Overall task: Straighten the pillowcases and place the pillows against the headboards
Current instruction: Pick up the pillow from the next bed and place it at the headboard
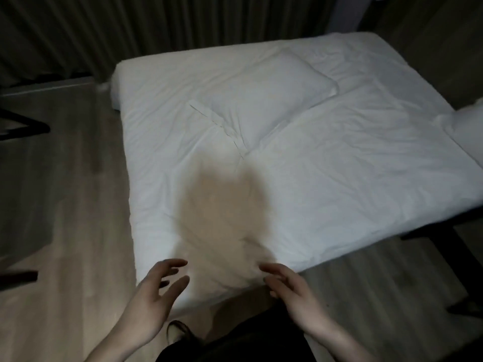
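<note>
A white pillow (269, 97) lies at an angle in the middle of a bed with a white sheet (352, 165), its loose pillowcase end trailing toward me. My left hand (154, 293) and my right hand (290, 288) hover over the bed's near corner, palms facing each other, fingers spread, holding nothing. Both hands are well short of the pillow. Part of a second white pillow (467, 126) shows at the right edge of the view. A brownish shadow falls on the sheet between my hands and the pillow.
Wood floor (65, 205) runs along the left and the front of the bed. Dark curtains (130, 27) hang behind the bed. A dark furniture frame (23, 126) stands at the left. A dark bed leg (449, 246) juts out at the right.
</note>
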